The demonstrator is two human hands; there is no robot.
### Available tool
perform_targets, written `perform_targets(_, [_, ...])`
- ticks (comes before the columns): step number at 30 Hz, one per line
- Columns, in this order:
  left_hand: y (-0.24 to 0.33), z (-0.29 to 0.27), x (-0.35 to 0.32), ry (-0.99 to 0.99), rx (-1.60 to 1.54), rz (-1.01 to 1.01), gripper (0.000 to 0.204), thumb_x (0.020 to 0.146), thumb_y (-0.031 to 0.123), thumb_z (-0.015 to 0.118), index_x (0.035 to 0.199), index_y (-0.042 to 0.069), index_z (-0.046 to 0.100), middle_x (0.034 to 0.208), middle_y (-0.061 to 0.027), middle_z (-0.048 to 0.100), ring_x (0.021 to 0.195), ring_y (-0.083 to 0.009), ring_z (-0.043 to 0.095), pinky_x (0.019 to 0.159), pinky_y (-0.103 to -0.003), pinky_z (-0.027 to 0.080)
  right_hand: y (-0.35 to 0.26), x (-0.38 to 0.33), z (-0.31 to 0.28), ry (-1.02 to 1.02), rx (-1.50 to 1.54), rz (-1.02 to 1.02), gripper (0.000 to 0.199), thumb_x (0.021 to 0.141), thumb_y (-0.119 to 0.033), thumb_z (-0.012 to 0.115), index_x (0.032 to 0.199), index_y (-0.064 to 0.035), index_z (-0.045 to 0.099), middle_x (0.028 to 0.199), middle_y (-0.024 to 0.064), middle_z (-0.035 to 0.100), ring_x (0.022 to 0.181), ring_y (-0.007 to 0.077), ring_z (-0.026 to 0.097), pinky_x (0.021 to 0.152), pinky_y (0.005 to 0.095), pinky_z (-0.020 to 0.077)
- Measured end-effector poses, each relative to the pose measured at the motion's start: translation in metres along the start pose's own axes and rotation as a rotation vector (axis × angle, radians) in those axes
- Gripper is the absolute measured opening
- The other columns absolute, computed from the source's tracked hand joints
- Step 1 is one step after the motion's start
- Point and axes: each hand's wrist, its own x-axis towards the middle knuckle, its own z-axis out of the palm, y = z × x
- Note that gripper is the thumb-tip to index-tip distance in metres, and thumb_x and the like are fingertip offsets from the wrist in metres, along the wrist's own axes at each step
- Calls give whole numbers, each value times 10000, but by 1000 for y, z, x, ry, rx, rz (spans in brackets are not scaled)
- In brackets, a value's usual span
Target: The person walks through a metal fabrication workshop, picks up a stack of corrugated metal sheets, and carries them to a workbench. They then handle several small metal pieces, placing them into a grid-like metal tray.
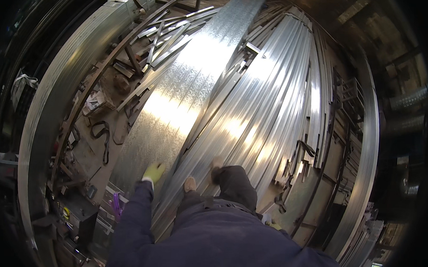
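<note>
My left hand (pixel 153 172), in a yellow-green glove, hangs beside a long stack of galvanised metal tubes (pixel 172 115). Its fingers look loosely apart, with nothing seen in them; whether it touches the metal I cannot tell. Close to my right side, my right hand (pixel 273 224) shows only as a bit of glove, its fingers hidden by my body. My feet in tan shoes are over a wide layer of long shiny metal tubes (pixel 257 116), one leg bent forward. That layer narrows toward the far end, where a band (pixel 297 20) crosses it.
A curved-looking rail (pixel 89 87) and a tall tube stack (pixel 58 86) run along the left. Loose offcuts (pixel 168 41) lie beyond. A black strap (pixel 101 138) rests on the floor. Another tube stack (pixel 369 140) stands right. Purple straps (pixel 117 203) and a dark box (pixel 82 218) are at lower left.
</note>
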Motion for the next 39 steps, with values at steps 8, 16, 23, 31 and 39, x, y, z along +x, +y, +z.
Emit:
perform_targets(8, [185, -39, 107, 104, -207, 75, 570, 1026, 442, 598, 1407, 21, 658, 1404, -249, 674, 1336, -407, 619, 1130, -433, 460, -164, 184, -108, -215, -324, -60, 836, 994, -604, 646, 1586, -35, 492, 1575, 258, 545, 1464, 418, 505, 1192, 449, 420])
perform_targets(16, [144, -28, 61, 22, -36, -502, 612, 980, 474, 584, 1357, 6, 696, 1360, -260, 696, 1301, -429, 635, 1102, -466, 479, -652, 248, -328, -28, -264, -548, 904, 992, -614, 681, 1639, -48, 402, 1507, 312, 585, 1420, 423, 565, 1168, 444, 457])
perform_targets(23, [197, -96, 204, 14, 52, -486, 643, 985, 477, 622, 1386, -22, 667, 1364, -265, 693, 1297, -424, 640, 1110, -464, 473, -1010, 193, -407, -203, 71, -819, 706, 1042, -338, 712, 1650, -118, 429, 1336, 152, 655, 1162, 225, 627, 984, 346, 528])
perform_targets(31, [441, -351, 403, 157, -52, -178, 663, 1004, 529, 575, 1445, 38, 635, 1481, -263, 615, 1360, -438, 586, 1142, -471, 452, -1061, 123, -520, -132, -157, -508, 910, 969, -593, 746, 1656, -103, 406, 1635, 249, 478, 1539, 370, 421, 1241, 449, 365])
perform_targets(39, [571, -600, 570, 419, -139, -123, 675, 1007, 499, 637, 1447, -13, 616, 1429, -258, 658, 1347, -408, 615, 1130, -455, 471, -915, 123, -551, 61, -37, -78, 669, 1020, -391, 744, 1579, -89, 535, 1447, 197, 667, 1317, 316, 631, 1089, 394, 495])
